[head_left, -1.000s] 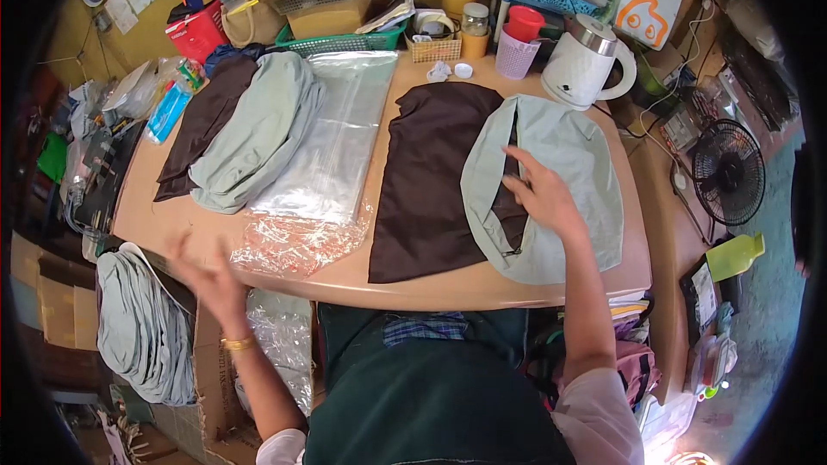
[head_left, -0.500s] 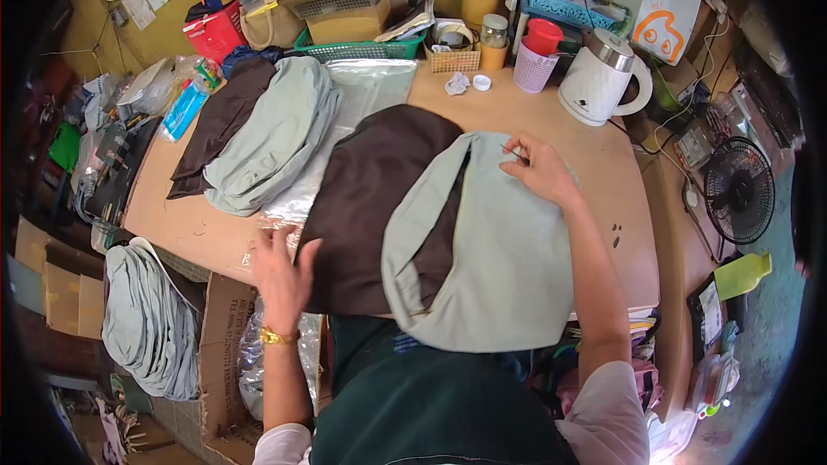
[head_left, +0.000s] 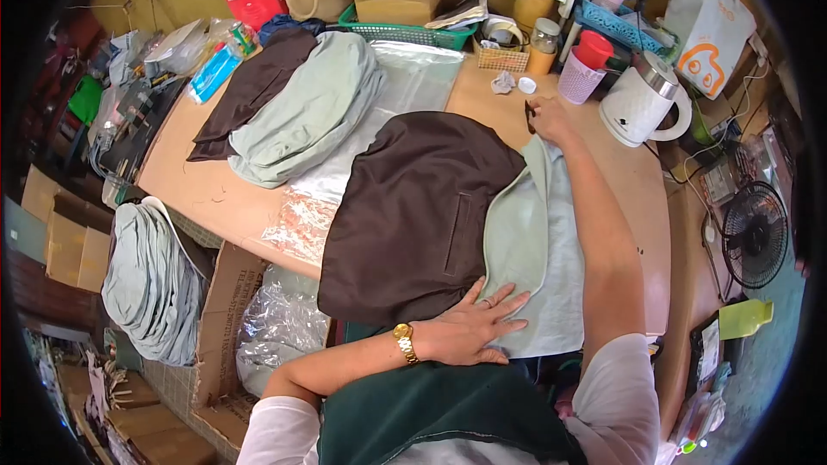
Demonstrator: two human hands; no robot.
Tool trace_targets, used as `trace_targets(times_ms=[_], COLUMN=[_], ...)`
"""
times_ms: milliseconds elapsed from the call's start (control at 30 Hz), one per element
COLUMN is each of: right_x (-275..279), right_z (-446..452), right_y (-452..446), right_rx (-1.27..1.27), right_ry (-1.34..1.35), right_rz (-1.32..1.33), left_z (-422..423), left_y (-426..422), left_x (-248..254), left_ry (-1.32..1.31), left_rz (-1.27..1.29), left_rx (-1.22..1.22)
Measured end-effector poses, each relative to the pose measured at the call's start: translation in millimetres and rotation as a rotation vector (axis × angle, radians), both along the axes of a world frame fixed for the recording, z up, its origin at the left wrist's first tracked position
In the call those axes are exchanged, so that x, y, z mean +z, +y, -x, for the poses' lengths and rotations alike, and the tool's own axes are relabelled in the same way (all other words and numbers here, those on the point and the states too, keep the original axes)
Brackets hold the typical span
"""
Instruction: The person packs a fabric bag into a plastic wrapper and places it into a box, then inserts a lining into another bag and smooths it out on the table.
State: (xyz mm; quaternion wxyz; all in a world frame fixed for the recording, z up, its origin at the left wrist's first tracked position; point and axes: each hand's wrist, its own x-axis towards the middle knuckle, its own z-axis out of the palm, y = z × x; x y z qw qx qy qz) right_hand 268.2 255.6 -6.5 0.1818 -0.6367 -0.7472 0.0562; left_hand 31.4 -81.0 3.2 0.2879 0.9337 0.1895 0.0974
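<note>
A dark brown cloth piece (head_left: 405, 207) with a long stitched slit lies in front of me, joined to or overlapping pale green cloth (head_left: 517, 232) on its right. My left hand (head_left: 478, 323) rests flat on the lower part of the green cloth, fingers spread. At the cloth's far right corner, my right hand (head_left: 551, 120) is closed round a small dark tool that looks like thread snips (head_left: 529, 117). Its fingers partly hide the tool. Farther left lies a second brown and pale green cloth bundle (head_left: 301, 112).
Clear plastic sheeting (head_left: 413, 77) lies under the cloths on the table (head_left: 198, 172). A white kettle (head_left: 642, 103) and a pink cup (head_left: 581, 77) stand at the back right. Folded green cloths (head_left: 151, 275) are stacked lower left, beside a cardboard box (head_left: 228, 319). A fan (head_left: 754, 232) stands right.
My left hand has come right, from beside the brown cloth onto the green cloth. The green part is turned back rightward, baring the slit. My right hand has moved farther away with the snips.
</note>
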Motion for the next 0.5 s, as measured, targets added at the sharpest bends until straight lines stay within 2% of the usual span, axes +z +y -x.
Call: trace_targets(times_ms=[33,100,133,167,200,267,300,333,367,433,467,500], right_x=[6,21,29,40,51,60,32,8,9,23,36,56], right_z=[6,22,31,47,68,112,131,147,156,169,166,158], right_y=[-5,-8,-8,-13,-20,-53,-49,-45,-56,-60,-57,-57], right_rx=[-0.051,0.053,0.152,0.194,0.234,0.282,0.33,0.376,0.357,0.327,0.327,0.517], right_ry=[-0.021,0.024,0.068,0.143,0.22,0.327,0.41,0.492,0.382,0.154,0.158,0.174], right_rz=[-0.057,-0.027,-0.009,0.141,0.29,0.139,0.014,-0.113,0.0,0.294,0.279,0.419], left_z=[5,32,47,67,91,126,137,142,145,147,142,145], left_y=[1,6,7,10,6,-16,-32,-48,-63,-79,-82,-82], left_x=[7,33,56,56,36,-3,-14,-26,-37,-46,-39,-29], left_ry=[-0.074,-0.105,-0.136,-0.164,-0.347,-0.67,-0.619,-0.888,-1.132,-1.308,-1.348,-1.325], left_rz=[0.088,-0.04,-0.119,-0.243,-0.342,-0.286,-0.207,0.301,0.845,1.646,1.68,1.472], left_rx=[-0.001,0.237,0.537,0.781,1.064,1.565,1.696,1.799,1.818,1.483,1.375,1.366])
